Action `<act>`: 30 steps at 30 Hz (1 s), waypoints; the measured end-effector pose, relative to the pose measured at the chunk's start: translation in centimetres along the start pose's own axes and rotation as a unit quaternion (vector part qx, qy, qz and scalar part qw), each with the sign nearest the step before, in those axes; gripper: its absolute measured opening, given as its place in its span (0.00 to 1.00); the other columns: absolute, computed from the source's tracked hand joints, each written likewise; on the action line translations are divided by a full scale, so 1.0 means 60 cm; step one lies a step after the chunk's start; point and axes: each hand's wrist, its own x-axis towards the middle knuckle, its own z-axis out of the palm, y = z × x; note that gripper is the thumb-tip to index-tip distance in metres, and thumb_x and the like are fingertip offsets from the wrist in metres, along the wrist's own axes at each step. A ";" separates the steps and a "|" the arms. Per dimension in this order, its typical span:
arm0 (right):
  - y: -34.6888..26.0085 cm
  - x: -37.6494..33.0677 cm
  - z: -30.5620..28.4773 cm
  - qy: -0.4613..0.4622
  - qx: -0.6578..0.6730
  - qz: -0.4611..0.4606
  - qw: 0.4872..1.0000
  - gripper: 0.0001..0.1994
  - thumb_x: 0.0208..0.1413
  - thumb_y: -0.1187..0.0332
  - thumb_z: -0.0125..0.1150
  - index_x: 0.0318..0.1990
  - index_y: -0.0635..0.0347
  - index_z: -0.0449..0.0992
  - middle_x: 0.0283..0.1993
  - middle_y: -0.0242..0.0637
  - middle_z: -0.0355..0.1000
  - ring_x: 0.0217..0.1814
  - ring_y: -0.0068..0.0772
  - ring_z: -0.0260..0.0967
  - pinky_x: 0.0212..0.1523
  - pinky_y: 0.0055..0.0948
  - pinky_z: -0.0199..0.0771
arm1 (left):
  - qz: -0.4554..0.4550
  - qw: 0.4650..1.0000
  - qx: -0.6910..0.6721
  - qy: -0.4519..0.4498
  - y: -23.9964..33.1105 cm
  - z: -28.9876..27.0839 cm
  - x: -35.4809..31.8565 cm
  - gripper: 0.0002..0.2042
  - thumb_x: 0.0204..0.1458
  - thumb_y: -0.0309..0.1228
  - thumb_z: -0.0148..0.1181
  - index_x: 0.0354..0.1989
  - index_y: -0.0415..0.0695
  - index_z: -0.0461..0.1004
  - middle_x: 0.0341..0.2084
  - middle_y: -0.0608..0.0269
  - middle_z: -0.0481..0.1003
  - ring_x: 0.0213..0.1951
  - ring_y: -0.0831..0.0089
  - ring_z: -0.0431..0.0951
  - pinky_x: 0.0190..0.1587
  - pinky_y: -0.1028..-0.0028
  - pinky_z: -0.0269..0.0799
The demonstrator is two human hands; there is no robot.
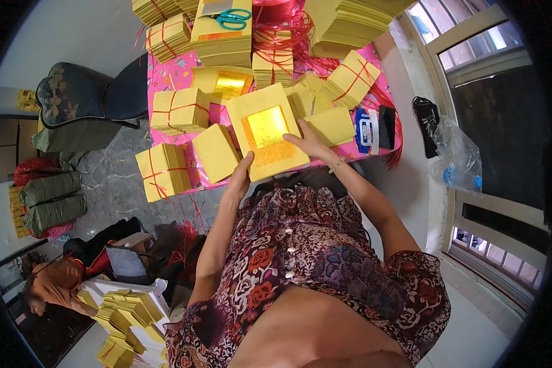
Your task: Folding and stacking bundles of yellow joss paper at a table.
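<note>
A stack of yellow paper sheets (251, 116), with a shiny gold foil square (267, 127) on its top sheet, is tilted at the table's near edge. My left hand (242, 175) grips its lower left edge, thumb up, the other fingers mostly hidden. On the right side my right hand (310, 142) holds it, thumb resting on the foil. Just left lies a loose yellow stack (216, 153). Beyond it stand bundles tied with red string, one (179, 110) farther off and one (161, 175) at the near corner. To the right lies a folded yellow stack (328, 127).
Teal-handled scissors (232, 19) rest on a tall paper pile at the back, beside red string (282, 37). A blue-and-white packet (367, 132) lies at the table's right. A dark chair (73, 95) stands left. At lower left another person (61, 285) is by more yellow stacks (129, 310).
</note>
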 end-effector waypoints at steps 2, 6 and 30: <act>0.008 -0.002 -0.002 0.002 0.012 -0.007 1.000 0.43 0.48 0.50 0.61 0.63 0.70 0.50 0.61 0.55 0.56 0.64 0.47 0.54 0.61 0.36 0.56 | -0.001 1.000 0.007 -0.013 0.001 -0.001 -0.004 0.28 0.55 0.44 0.53 0.58 0.38 0.60 0.55 0.57 0.65 0.56 0.67 0.65 0.57 0.69 0.59; -0.019 -0.023 -0.017 0.099 -0.074 -0.121 0.985 0.38 0.47 0.53 0.63 0.60 0.67 0.55 0.54 0.53 0.62 0.57 0.47 0.60 0.57 0.36 0.60 | 0.049 0.993 0.100 0.025 0.000 -0.024 -0.008 0.32 0.56 0.43 0.53 0.62 0.33 0.52 0.56 0.54 0.63 0.57 0.67 0.63 0.58 0.71 0.57; -0.061 -0.096 -0.075 -0.047 -0.260 -0.410 0.873 0.07 0.47 0.66 0.62 0.26 0.60 0.72 0.34 0.35 0.66 0.38 0.39 0.65 0.40 0.34 0.67 | 0.393 0.683 0.613 0.059 0.019 0.061 -0.087 0.11 0.42 0.32 0.66 0.34 0.43 0.79 0.36 0.60 0.75 0.40 0.63 0.71 0.42 0.67 0.69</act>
